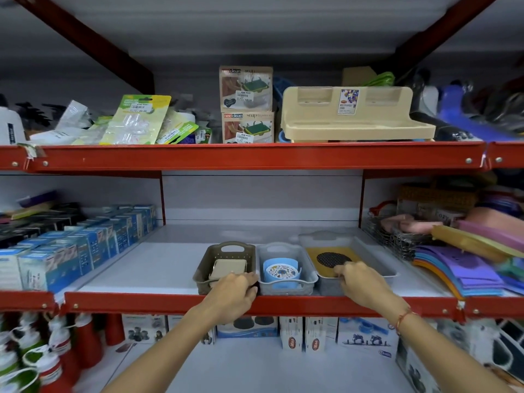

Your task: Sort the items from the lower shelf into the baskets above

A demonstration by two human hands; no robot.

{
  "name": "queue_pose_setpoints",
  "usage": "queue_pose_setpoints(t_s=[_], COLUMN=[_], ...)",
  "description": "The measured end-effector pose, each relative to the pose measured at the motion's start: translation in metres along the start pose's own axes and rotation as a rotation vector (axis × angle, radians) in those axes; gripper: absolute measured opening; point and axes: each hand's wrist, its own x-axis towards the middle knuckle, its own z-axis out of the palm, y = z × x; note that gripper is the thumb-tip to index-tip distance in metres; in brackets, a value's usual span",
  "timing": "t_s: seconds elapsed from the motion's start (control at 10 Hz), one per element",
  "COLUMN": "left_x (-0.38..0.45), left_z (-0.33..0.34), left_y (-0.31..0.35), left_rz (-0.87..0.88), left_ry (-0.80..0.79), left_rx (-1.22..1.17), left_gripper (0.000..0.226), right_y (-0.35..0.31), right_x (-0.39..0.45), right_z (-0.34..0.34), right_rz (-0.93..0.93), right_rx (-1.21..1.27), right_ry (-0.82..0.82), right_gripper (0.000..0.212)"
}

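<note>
We stand before a red metal shelf (255,303) with three baskets side by side near its front edge. Our left hand (236,290) rests on the near rim of the brown perforated plastic basket (204,265), its fingers curled over the edge and gripping it. Inside lies a flat beige rectangular plastic piece (229,268). Our right hand (360,282) sits at the near rim of the shallow grey plastic tray (377,262), fingers bent down onto the rim and the yellow card with a round black mesh disc (331,259) lying in it; whether they pinch the card or only the rim, we cannot tell. Between the two stands the translucent grey plastic basket (306,282) holding a round light-blue plastic holder with a patterned top (282,272), touching the brown basket's wall.

We judge all three containers light and stiff, their smooth plastic somewhat slippery, so the moulded rims and the handle slot at the brown basket's far end are the sound places to hold. The card looks thin and bendable; it wants lifting by an edge, not the mesh.
</note>
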Motion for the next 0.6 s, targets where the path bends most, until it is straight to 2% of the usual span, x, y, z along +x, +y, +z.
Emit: queue_pose_setpoints(t_s=[0.3,0.5,0.6], left_x=[-0.006,-0.014,-0.016], left_z=[0.0,0.0,-0.01], left_y=[0.008,0.018,0.029], left_rz=[-0.03,-0.066,-0.005], left_ry=[-0.016,-0.056,0.101], left_rx=[0.006,0.017,0.03], left_gripper=[0.041,0.044,0.043], right_y=[-0.008,-0.014,-0.024], right_x=[-0.022,-0.03,-0.033], right_z=[-0.007,-0.009,-0.026], right_rz=[0.005,-0.017,-0.003], right_rx=[-0.01,-0.064,-0.071], right_ry=[0.016,0.034,0.161], right_gripper=[0.048,0.041,0.031])
